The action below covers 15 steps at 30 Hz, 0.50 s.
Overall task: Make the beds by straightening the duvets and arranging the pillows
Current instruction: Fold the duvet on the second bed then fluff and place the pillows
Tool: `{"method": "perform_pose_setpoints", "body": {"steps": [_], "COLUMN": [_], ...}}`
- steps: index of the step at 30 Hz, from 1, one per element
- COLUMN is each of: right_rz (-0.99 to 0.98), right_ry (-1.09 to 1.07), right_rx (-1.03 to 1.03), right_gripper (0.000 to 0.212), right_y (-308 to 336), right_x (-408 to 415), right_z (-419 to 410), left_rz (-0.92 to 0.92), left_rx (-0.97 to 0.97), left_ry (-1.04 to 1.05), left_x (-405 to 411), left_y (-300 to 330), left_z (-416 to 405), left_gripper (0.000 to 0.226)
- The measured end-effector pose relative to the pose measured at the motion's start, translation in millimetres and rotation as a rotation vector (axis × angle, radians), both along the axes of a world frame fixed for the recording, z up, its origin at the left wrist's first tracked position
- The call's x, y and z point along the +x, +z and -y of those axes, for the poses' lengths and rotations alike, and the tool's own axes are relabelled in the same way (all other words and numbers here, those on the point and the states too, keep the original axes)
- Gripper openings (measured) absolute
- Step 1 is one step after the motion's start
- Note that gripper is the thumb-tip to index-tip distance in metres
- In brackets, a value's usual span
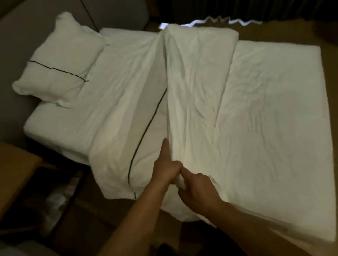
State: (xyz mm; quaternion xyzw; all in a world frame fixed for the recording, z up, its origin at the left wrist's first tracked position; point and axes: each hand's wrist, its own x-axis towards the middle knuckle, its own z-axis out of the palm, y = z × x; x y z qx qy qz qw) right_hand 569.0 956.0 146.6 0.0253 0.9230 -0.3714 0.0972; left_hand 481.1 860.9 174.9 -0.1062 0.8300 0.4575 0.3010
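You find no readable text, label, brand, number or sign here: the white duvet [192, 98] and the pillow [59, 63] beside it carry only a thin dark piping line.

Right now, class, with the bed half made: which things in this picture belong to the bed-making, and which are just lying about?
Belongs to the job:
- duvet, bunched in a fold across the bed
- pillows at the head end
- mattress sheet, bare at the foot end
- left hand and right hand, both gripping the duvet's near edge

Just lying about:
- wooden bedside table
- dark curtain
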Motion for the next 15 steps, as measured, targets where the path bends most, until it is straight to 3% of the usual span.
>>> {"method": "perform_pose_setpoints", "body": {"steps": [4, 7, 11, 13, 15], "right_rz": [-0.101, -0.048, -0.006, 0.01, -0.031], "right_ry": [-0.047, -0.04, -0.051, -0.082, -0.126], "right_rx": [-0.041, -0.175, 0.001, 0.029, -0.049], "right_gripper": [0.036, 0.048, 0.072, 0.066, 0.043], "right_y": [29.6, 45.1, 21.4, 4.6, -8.5], "right_x": [-8.9, -23.1, -27.4, -24.4, -24.6], "right_z": [104.7, 157.1, 194.4, 205.3, 220.4], "left_rz": [-0.103, -0.146, -0.184, -0.151, -0.118], "left_rx": [-0.057, -0.067, -0.052, -0.023, -0.004], "left_ry": [-0.041, -0.015, 0.002, -0.004, -0.028], "left_x": [-5.8, -22.8, -44.8, -54.7, -66.2], "left_y": [36.8, 51.3, 56.4, 53.0, 44.2], "left_z": [100.3, 165.8, 230.2, 248.1, 260.8], "left_gripper": [0.085, 0.085, 0.085, 0.085, 0.084]}}
